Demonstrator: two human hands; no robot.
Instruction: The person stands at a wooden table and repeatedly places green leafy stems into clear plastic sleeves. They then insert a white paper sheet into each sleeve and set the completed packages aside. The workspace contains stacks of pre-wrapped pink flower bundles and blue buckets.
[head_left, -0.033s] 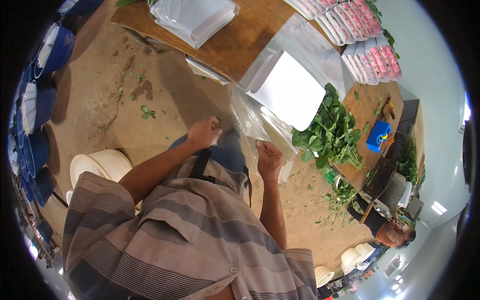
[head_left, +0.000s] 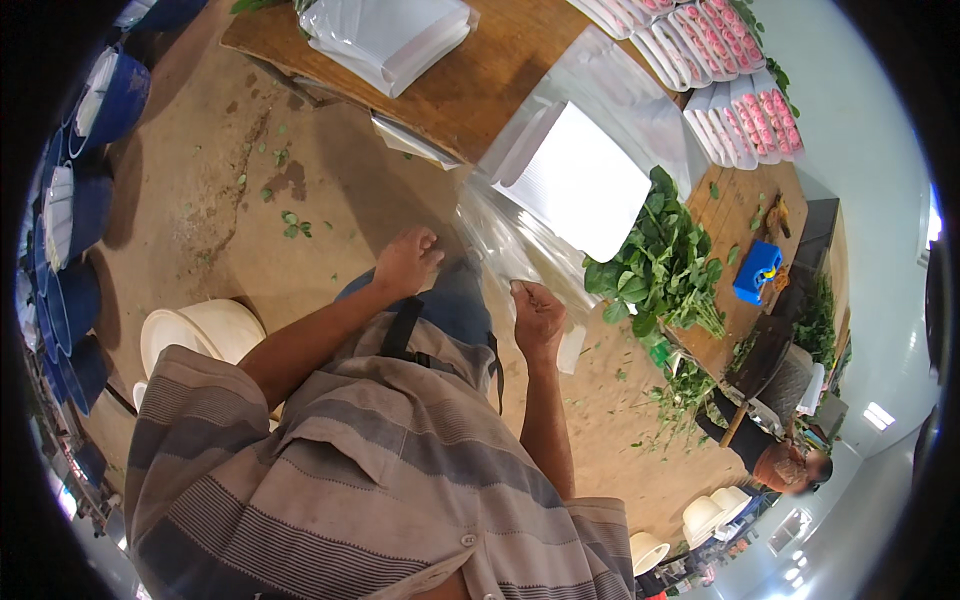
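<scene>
My left hand (head_left: 405, 264) hovers in front of my waist, its fingers curled inward; whatever they hold, if anything, is hidden. To its right, my right hand (head_left: 541, 318) is closed, thumb and forefinger pinched at the clear plastic film (head_left: 520, 240) that hangs from the table corner. Above the film lies a stack of white ridged sheets (head_left: 585, 180) on the table's near edge. A bunch of green leafy stems (head_left: 655, 255) rests just right of those sheets.
The wooden table (head_left: 520, 50) carries clear wrapping sleeves (head_left: 390, 40), wrapped pink roses (head_left: 770, 120) and a blue tape dispenser (head_left: 757, 272). Blue buckets (head_left: 75, 310) line the left side. A cream tub (head_left: 200, 335) stands by my left elbow. Another person (head_left: 765, 450) is at the right.
My left hand has shifted very slightly left and its curled fingers have loosened a little. The hanging film has moved somewhat between my hands. My right hand stays where it was.
</scene>
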